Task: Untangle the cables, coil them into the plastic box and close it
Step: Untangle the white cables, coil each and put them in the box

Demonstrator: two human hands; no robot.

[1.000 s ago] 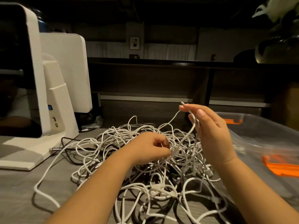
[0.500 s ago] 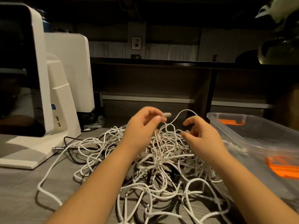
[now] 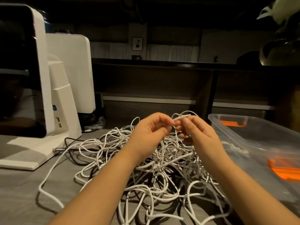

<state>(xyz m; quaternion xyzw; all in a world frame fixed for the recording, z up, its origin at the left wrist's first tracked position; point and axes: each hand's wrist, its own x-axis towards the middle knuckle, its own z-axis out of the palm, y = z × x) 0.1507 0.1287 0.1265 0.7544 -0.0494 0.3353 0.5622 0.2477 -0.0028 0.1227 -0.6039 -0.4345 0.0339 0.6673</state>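
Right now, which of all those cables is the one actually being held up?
The white cable end lifted above the pile, pinched between the left hand and right hand. The other cables lie tangled on the table.

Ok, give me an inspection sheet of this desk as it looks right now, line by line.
Surface: grey table, dimly lit.
Job's things: tangled pile of white cables at centre; clear plastic box at right, open, with orange latches.
Clutter: white device on a stand at left.
Grippers: left hand and right hand both pinch one cable end above the pile.
Cables: a dark cable runs to the device's base.
Surroundings: dark shelving behind; small framed picture.
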